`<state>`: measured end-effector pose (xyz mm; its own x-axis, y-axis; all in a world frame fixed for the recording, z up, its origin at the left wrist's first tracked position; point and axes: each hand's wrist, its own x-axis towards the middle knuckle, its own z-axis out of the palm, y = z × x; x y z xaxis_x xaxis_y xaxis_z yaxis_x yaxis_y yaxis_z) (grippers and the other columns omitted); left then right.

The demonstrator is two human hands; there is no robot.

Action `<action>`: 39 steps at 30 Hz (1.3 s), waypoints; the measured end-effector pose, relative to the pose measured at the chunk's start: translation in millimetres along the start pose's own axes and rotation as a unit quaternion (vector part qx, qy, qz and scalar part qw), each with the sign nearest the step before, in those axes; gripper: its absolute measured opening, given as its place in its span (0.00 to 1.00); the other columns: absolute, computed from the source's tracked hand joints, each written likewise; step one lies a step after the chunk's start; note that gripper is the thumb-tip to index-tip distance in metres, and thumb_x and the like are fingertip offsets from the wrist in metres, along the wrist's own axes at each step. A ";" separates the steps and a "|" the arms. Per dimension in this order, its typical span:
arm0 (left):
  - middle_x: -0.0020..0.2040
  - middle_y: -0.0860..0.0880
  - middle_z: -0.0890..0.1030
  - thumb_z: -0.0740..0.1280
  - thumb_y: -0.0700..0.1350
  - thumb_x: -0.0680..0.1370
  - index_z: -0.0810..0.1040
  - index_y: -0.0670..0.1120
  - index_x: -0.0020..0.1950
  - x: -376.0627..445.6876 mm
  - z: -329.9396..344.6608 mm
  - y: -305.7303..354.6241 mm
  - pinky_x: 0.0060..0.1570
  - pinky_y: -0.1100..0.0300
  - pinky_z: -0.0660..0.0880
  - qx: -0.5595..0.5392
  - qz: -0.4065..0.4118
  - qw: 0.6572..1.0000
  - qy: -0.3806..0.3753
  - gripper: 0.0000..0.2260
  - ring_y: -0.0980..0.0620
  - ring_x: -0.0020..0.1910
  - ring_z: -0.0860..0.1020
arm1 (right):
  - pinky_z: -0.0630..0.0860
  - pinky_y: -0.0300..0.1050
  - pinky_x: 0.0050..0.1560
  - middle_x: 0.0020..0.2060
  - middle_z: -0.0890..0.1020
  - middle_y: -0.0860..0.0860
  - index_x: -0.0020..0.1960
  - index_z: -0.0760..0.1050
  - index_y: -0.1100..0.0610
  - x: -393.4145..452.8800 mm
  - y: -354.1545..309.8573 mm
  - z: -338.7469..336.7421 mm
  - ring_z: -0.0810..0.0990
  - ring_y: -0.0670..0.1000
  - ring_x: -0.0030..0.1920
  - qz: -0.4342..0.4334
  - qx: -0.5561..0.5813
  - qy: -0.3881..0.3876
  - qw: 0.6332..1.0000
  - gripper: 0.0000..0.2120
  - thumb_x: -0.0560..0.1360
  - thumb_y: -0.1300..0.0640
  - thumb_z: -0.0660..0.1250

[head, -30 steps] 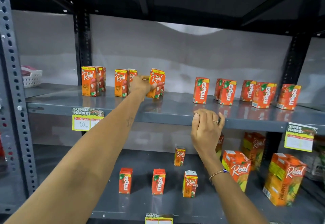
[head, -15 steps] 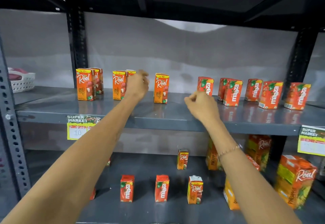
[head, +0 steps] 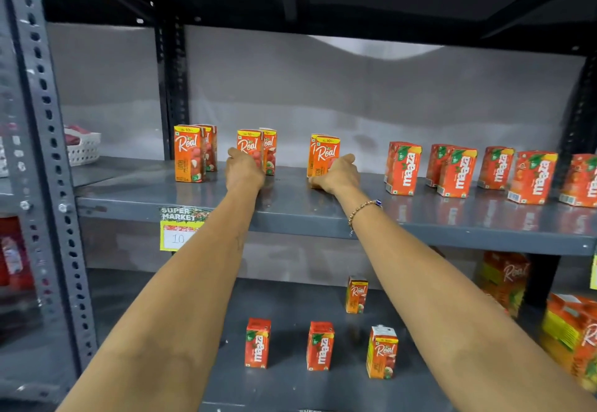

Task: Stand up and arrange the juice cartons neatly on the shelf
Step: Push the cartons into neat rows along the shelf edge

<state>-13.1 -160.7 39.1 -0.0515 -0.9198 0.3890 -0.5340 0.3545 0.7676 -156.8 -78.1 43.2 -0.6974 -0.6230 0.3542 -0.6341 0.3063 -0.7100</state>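
Observation:
Small orange Real cartons stand upright in pairs on the grey upper shelf. My left hand is closed around the base of the middle Real carton. My right hand grips the lower part of the right Real carton. A third Real pair stands free at the left. Several red Maaza cartons line the shelf to the right, all upright. The held cartons' lower halves are hidden by my hands.
On the lower shelf stand two Maaza cartons, two small Real cartons and large Real packs at the right. A white basket sits far left. A price label hangs from the shelf edge beside a perforated upright.
My left hand let go of the tilted carton, which now stands upright, and moved left onto the middle carton. My right hand rose from the shelf edge and took the right carton.

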 end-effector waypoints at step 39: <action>0.66 0.40 0.71 0.71 0.45 0.74 0.58 0.44 0.70 1.5 0.7 -1.0 0.61 0.49 0.71 0.001 0.035 0.999 -0.040 0.31 0.40 0.65 0.71 | 0.73 0.50 0.57 0.62 0.73 0.58 0.64 0.61 0.60 8.3 0.2 8.6 0.74 0.58 0.62 -0.058 -0.039 0.005 0.998 0.37 0.65 0.46 0.76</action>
<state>-13.3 -162.6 38.6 -0.1550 -0.9035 0.3997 -0.5292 0.4175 0.7387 -160.0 -89.4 40.8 -0.6217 -0.6497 0.4374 -0.7339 0.2880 -0.6152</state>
